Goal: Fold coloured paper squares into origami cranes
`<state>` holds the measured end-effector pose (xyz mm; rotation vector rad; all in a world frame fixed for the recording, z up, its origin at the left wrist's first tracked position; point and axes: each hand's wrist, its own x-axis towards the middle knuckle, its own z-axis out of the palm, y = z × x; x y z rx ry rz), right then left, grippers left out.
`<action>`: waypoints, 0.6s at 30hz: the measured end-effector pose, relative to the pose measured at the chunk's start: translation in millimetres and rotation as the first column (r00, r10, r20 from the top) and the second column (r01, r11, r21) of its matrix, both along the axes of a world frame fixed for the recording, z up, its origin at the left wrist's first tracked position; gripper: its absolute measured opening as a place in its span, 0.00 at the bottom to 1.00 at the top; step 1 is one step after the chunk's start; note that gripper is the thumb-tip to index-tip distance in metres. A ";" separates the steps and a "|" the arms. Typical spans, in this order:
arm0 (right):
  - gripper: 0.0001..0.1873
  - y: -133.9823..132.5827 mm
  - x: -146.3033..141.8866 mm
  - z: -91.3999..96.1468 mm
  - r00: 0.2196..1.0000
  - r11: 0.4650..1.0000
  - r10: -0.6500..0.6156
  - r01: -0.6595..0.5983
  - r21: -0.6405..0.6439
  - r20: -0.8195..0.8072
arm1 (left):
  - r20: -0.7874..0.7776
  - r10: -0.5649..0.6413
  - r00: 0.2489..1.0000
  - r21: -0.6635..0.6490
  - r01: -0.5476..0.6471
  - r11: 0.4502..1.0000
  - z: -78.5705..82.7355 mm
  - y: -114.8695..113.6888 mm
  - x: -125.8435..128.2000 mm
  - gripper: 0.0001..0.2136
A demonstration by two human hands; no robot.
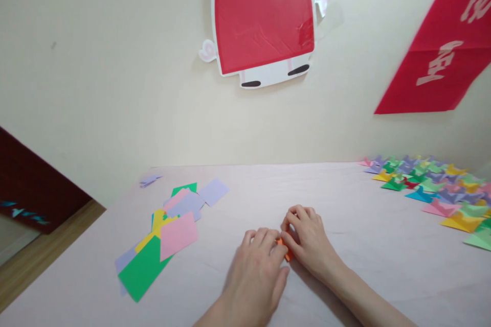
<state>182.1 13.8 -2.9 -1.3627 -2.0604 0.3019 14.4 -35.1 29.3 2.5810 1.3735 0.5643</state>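
Between my two hands, low on the pale table, lies a small folded piece of orange paper (287, 254), mostly covered by fingers. My left hand (256, 268) rests over its left side, fingers bent and pressed against the paper. From the right, my right hand (309, 239) meets it with curled fingers, the thumb and fingertips at the paper's upper right edge. Only a narrow orange strip shows, so its exact folded shape cannot be made out.
Loose square sheets in pink (178, 237), green (143, 269), purple and yellow overlap at the left. Many folded paper birds, among them a yellow one (462, 221), stand in rows at the right. Behind the table (238, 194) rises a wall (153, 87) with a red cartoon cutout (264, 20).
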 end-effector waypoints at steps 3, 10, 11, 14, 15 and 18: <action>0.06 -1.1 0.7 -1.9 0.999 0.999 -0.032 0.032 0.015 0.034 | -0.114 -0.096 0.989 0.031 0.100 0.995 -6.2 -1.8 -2.2 0.17; 0.05 4.9 5.8 0.8 0.996 0.999 0.011 -0.008 -0.040 0.094 | -0.208 -0.119 0.971 0.090 0.141 0.986 -17.4 -2.7 -8.0 0.23; 0.05 4.3 6.3 2.0 0.994 0.998 0.018 -0.012 -0.057 0.104 | -0.229 -0.124 0.966 0.080 0.145 0.986 -15.9 -3.2 -8.8 0.23; 0.07 -2.7 10.5 5.4 0.991 0.992 0.046 -0.030 -0.123 0.126 | -0.276 -0.136 0.951 0.050 0.156 0.987 -10.5 -4.3 -10.6 0.25; 0.09 -6.3 13.7 6.5 0.990 0.987 0.067 -0.047 -0.151 0.127 | -0.282 -0.140 0.949 0.043 0.158 0.986 -9.3 -4.6 -11.1 0.25; 0.19 -15.6 29.2 10.4 0.979 0.958 0.177 -0.149 -0.245 0.098 | -0.281 -0.157 0.947 0.012 0.167 0.986 -8.1 -4.7 -13.0 0.25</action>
